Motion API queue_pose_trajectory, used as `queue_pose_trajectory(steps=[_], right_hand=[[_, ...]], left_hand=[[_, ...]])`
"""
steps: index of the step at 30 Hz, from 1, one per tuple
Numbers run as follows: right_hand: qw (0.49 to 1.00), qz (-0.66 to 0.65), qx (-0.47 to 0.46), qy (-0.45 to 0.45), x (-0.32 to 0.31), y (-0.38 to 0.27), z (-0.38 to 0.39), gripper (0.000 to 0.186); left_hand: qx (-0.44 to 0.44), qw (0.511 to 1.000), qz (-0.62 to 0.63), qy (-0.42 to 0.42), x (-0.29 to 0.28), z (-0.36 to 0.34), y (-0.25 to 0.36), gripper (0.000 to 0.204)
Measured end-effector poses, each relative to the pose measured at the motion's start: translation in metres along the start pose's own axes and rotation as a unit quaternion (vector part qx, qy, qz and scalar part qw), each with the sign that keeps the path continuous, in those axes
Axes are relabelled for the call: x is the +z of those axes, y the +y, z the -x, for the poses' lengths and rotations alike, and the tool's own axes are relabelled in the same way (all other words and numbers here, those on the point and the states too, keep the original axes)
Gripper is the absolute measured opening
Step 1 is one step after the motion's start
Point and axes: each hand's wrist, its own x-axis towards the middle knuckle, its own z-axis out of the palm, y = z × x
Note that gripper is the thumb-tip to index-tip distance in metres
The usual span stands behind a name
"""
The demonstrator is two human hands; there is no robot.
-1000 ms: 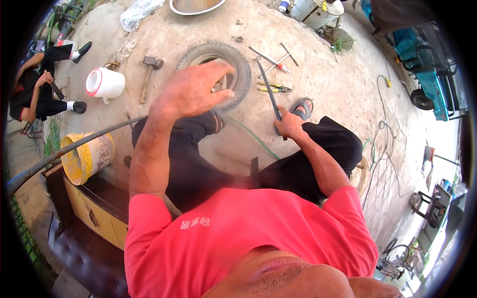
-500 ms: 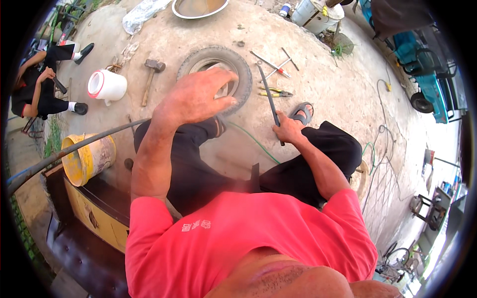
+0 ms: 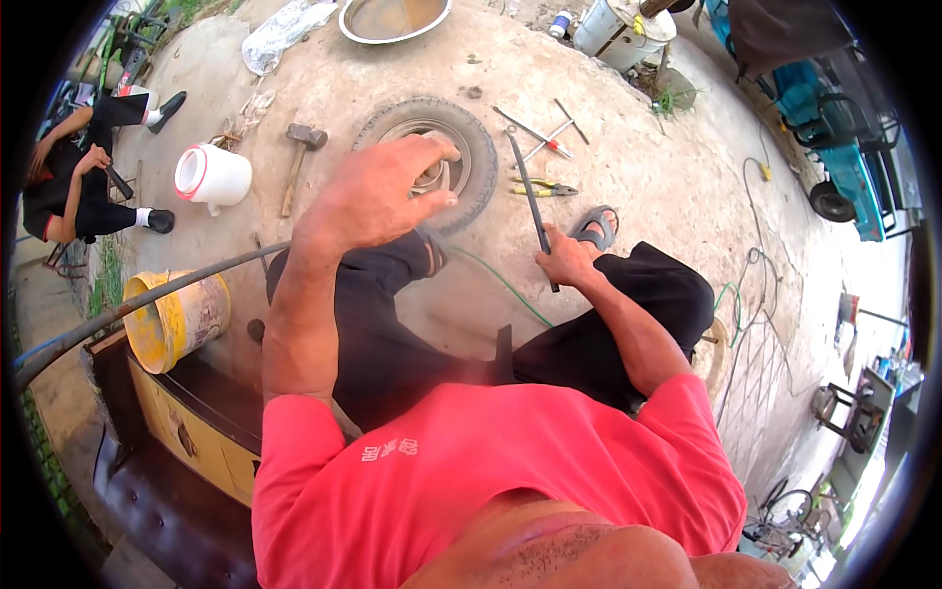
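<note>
My left hand [image 3: 378, 191] hovers over a wheel with a black tire [image 3: 481, 162] that lies flat on the ground ahead of me. Its fingers and thumb are spread apart and nothing shows between them; the hand hides part of the wheel. In my closed right hand [image 3: 569, 258] is a long dark tire lever [image 3: 528, 187], held near its lower end and pointing away from me. Just right of the tire lie yellow-handled pliers [image 3: 546, 187] and a cross-shaped lug wrench [image 3: 542, 135].
A hammer [image 3: 298, 162], a white bucket [image 3: 221, 177] and a tipped yellow bucket [image 3: 201, 314] are to the left. A metal basin [image 3: 397, 37] stands at the far side. A green hose [image 3: 505, 280] runs between my legs. Another person [image 3: 83, 177] sits at far left.
The pale flat patch seen inside the wheel by my left fingers no longer shows; the hub area does. My left hand has shifted slightly; my right hand still holds the lever.
</note>
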Motion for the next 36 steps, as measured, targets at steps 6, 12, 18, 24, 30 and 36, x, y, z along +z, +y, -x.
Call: queue_pose_trajectory(steps=[6, 12, 18, 24, 30, 36], right_hand=[[1.0, -0.002, -0.005, 0.011, 0.003, 0.002, -0.001, 0.073], [1.0, 0.002, 0.001, 0.007, 0.001, 0.002, 0.0, 0.072], [1.0, -0.006, 0.001, 0.007, 0.003, 0.005, -0.001, 0.072], [1.0, -0.013, -0.003, 0.009, 0.005, 0.001, -0.004, 0.07], [0.999, -0.034, 0.01, 0.028, 0.01, 0.01, 0.0, 0.063], [0.998, -0.058, 0.003, -0.015, 0.009, 0.02, -0.002, 0.054]], left_hand=[[-0.015, 1.0, 0.0, -0.006, 0.001, 0.001, -0.001, 0.043], [-0.015, 1.0, -0.008, -0.016, 0.001, 0.0, 0.003, 0.043], [-0.004, 1.0, -0.013, -0.013, 0.005, 0.0, 0.001, 0.043], [0.001, 1.0, -0.005, -0.009, 0.002, 0.003, 0.001, 0.043], [0.021, 0.999, -0.006, -0.028, 0.001, -0.005, 0.01, 0.044], [-0.024, 0.999, 0.016, -0.045, 0.009, -0.006, 0.022, 0.048]])
